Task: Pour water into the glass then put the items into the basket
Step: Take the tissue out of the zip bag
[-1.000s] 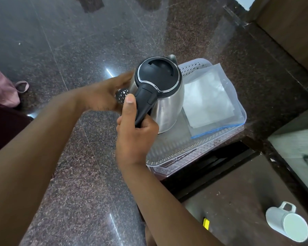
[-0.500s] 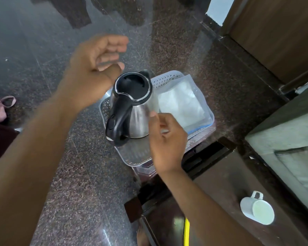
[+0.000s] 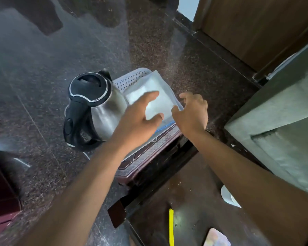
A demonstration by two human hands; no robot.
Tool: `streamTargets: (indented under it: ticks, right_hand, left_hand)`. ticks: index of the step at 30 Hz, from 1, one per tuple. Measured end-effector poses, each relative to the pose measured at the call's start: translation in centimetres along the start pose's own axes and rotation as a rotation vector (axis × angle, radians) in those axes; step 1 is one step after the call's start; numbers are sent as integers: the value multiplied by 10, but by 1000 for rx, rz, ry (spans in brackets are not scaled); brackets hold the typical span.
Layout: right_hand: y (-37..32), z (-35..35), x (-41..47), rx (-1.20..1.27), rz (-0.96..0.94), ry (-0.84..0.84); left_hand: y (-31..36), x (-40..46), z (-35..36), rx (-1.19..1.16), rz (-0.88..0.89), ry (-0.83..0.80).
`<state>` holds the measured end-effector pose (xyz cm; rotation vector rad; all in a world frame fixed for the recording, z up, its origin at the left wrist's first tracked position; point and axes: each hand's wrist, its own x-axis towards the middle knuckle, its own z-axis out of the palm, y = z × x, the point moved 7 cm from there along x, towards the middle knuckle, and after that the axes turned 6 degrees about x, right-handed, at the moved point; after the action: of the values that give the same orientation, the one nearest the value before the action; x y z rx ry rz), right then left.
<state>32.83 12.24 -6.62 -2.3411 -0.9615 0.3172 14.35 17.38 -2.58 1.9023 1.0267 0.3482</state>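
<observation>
Granite worktop (image 3: 43, 71), dark, speckled. White perforated basket (image 3: 130, 78) sits on it. Steel kettle (image 3: 96, 105) upright in basket's left end, black handle facing the camera. Clear bag (image 3: 148, 87) lies flat in basket, right of kettle. Left hand (image 3: 137, 119) spread open over bag; right hand (image 3: 190, 112) open-fingered at basket's right rim, gripping nothing.

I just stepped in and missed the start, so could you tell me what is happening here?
A person stands over a white perforated plastic basket on a dark speckled stone surface. A steel electric kettle with a black lid and handle sits at its left end, and nobody is holding it. The open left hand hovers over a clear zip bag with white contents lying in the basket, and the right hand reaches toward the bag's right edge.
</observation>
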Motion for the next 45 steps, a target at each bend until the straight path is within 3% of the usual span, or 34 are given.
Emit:
streamTargets:
  ticks: [4, 8, 13, 19, 21, 27, 33, 40, 45]
  right_hand:
    - [7, 7, 11, -86, -36, 15]
    - [14, 15, 15, -133, -25, 24]
    - [14, 14, 15, -18, -41, 58]
    - [0, 1, 12, 265, -12, 16]
    - [-2, -6, 13, 368, 35, 7]
    - [-10, -45, 12, 644, 168, 13]
    - [-20, -109, -8, 855, 224, 31]
    - [16, -190, -42, 819, 258, 108]
    - [78, -233, -77, 678, 301, 222]
  left_hand:
    - [-32, 9, 32, 194, -134, -78]
    - [-56, 17, 52, 219, -194, -142]
    - [-70, 25, 65, 198, -193, -156]
    - [-62, 30, 76, 347, -110, -160]
    - [-49, 28, 73, 378, -60, -93]
    - [10, -3, 41, 307, 210, 387]
    - [54, -36, 29, 282, 400, 492]
    - [104, -64, 44, 83, 520, 339]
    - [135, -74, 95, -34, 373, 71]
